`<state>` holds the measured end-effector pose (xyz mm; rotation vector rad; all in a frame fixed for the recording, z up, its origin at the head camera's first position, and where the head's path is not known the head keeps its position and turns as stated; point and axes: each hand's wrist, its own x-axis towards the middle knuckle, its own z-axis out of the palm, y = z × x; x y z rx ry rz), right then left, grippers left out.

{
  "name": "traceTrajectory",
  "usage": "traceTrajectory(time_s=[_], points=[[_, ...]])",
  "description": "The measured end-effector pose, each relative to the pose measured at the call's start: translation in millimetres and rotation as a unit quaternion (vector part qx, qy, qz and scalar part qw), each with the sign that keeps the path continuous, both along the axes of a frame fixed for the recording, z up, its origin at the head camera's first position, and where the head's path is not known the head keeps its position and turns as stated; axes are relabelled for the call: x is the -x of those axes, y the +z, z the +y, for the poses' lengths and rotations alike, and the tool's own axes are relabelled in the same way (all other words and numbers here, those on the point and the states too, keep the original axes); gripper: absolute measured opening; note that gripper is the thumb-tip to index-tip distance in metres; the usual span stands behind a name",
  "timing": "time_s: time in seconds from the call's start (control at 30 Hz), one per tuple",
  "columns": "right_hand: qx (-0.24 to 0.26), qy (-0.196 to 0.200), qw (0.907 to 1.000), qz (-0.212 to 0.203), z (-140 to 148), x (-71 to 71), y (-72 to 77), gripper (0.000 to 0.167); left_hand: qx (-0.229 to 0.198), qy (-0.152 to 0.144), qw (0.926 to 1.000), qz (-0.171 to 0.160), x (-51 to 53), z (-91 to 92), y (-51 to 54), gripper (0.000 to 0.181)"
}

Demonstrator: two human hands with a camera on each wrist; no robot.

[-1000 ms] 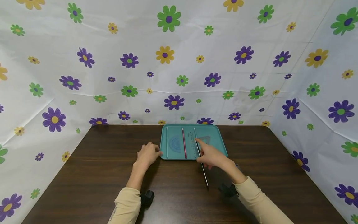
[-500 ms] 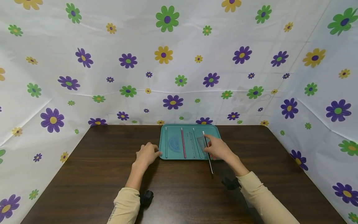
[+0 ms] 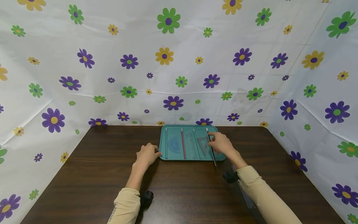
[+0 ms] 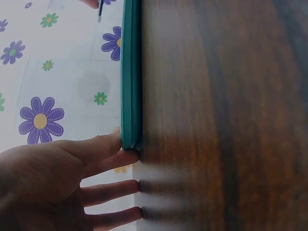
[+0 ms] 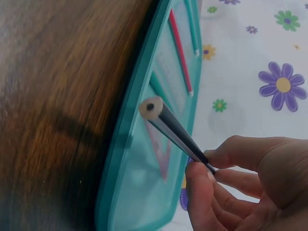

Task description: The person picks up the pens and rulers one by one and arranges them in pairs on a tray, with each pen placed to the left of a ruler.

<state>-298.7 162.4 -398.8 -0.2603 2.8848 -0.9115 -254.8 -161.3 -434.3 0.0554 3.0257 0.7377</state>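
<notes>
In the head view, a teal tray (image 3: 179,160) lies at the back of the table. My left hand (image 3: 146,154) is at its near left corner; in the left wrist view, thumb and index finger (image 4: 103,162) pinch that corner while other fingertips touch the table. My right hand (image 3: 222,143) pinches a black pencil (image 3: 213,154) between thumb and fingers over the tray's right part. Its flat, unsharpened end (image 5: 151,107) points at the right wrist camera. On the tray lie a red pencil (image 3: 183,144), two teal pencils, a ruler (image 3: 191,146), a protractor (image 3: 174,145) and a set square (image 3: 203,146).
The dark wooden table (image 3: 179,193) extends around the tray. A flower-patterned sheet (image 3: 134,102) hangs behind and along the sides. A flat, clear strip (image 3: 246,195) shows beside the right sleeve. Black wrist cameras (image 3: 146,198) sit at both wrists.
My right hand has carried the black pencil rightward and farther back, from above the ruler to the tray's right part. The left hand has stayed at the tray corner.
</notes>
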Motion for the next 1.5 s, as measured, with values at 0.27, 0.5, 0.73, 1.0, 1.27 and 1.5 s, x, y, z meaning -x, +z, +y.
traceTrajectory(time_s=[0.27, 0.5, 0.73, 1.0, 1.27, 1.5], points=[[0.004, -0.022, 0.9997, 0.008, 3, 10.5, -5.0, 0.049, -0.004, 0.002, 1.0, -0.003, -0.3, 0.4, 0.6, 0.03], [-0.011, -0.035, 0.9993, 0.012, 7, 26.2, -14.7, 0.048, -0.002, 0.004, 1.0, -0.002, 1.8, -0.7, -0.5, 0.029], [-0.02, -0.044, 0.9988, 0.01, 6, 36.9, -22.2, 0.046, -0.002, 0.005, 1.0, -0.004, 1.4, -1.3, -2.1, 0.029], [-0.041, -0.04, 0.9983, 0.009, 7, 42.6, -28.4, 0.043, 0.003, 0.002, 1.0, -0.004, 1.6, -0.5, -1.2, 0.028], [-0.045, -0.045, 0.998, -0.004, 4, 42.2, -33.0, 0.043, -0.001, 0.002, 1.0, 0.001, 2.5, 1.1, -1.8, 0.028], [-0.043, -0.048, 0.9979, 0.002, 4, 43.3, -38.9, 0.042, 0.0, 0.003, 1.0, -0.002, 2.1, 0.5, -2.5, 0.028]])
